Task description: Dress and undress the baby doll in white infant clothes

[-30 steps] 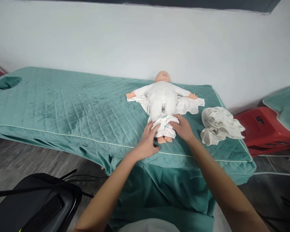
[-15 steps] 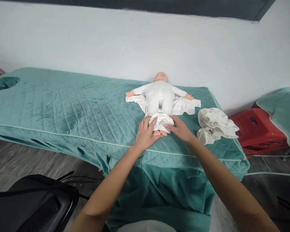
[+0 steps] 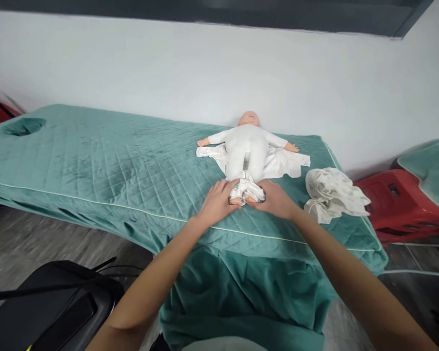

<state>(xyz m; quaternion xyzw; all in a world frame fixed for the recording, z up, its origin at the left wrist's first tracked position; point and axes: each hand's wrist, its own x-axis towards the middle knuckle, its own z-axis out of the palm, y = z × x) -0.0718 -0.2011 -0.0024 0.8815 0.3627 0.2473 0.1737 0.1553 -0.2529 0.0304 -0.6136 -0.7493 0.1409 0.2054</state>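
A baby doll [image 3: 247,141] with a white cloth body lies on its back, arms spread, over an opened white baby shirt [image 3: 283,162]. White baby pants [image 3: 247,184] are bunched round its lower legs, and both feet poke out at the near end. My left hand [image 3: 218,201] grips the left side of the pants, thumb by one foot. On the other side my right hand [image 3: 274,197] holds the pants, with its thumb beside the other foot. Fingertips of both hands are partly hidden behind the cloth.
The doll lies on a green quilted bed [image 3: 131,165] against the wall. A crumpled white printed cloth [image 3: 334,192] sits at the right. Beyond the bed's end is a red plastic stool [image 3: 406,204]. A black chair [image 3: 58,297] stands at lower left.
Both hands have shifted their grip on the pants, closing round the sides near the feet. The pants are bunched shorter and more of the feet shows. The view has moved slightly.
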